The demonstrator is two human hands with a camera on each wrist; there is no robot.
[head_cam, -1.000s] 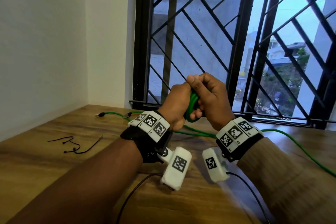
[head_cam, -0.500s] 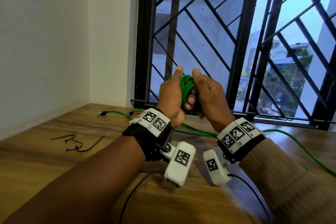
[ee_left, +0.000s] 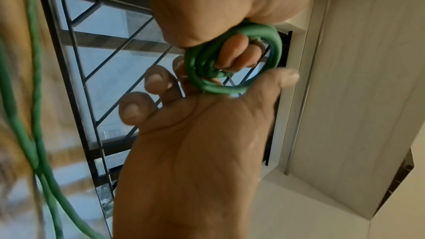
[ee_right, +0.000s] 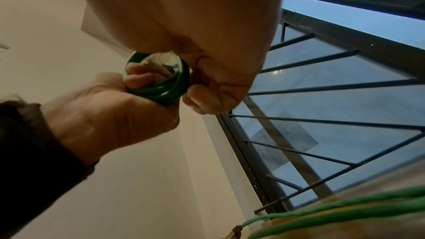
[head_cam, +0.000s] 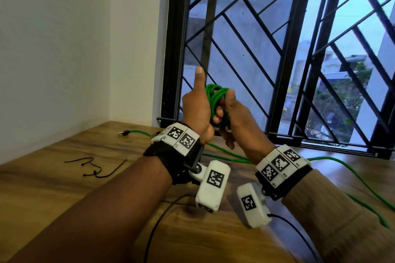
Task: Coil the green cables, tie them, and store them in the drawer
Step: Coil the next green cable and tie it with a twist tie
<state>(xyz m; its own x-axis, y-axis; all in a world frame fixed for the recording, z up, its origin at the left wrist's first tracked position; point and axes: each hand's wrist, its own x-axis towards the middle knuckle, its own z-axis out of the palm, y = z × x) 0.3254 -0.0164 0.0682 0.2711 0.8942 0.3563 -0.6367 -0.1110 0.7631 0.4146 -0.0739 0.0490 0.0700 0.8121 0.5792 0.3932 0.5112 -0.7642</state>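
A white-walled corner room has a large window with a black diagonal metal grille (head_cam: 235,34) rising behind a wooden table (head_cam: 53,181) with a brown grained top. Loose lengths of thin green cable (head_cam: 226,156) trail across the table's far edge below the window and run off toward its right side, one plug end (head_cam: 123,133) lying near the far left corner. Above the table's middle, both hands are raised together around a small coil of green cable (head_cam: 215,97). The left hand (head_cam: 197,113) has its fingers threaded through the coil and curled, thumb pointing up. The right hand (head_cam: 235,119) pinches the coil's other side with curled fingers. Thin black ties (head_cam: 96,166) lie toward the table's left edge.
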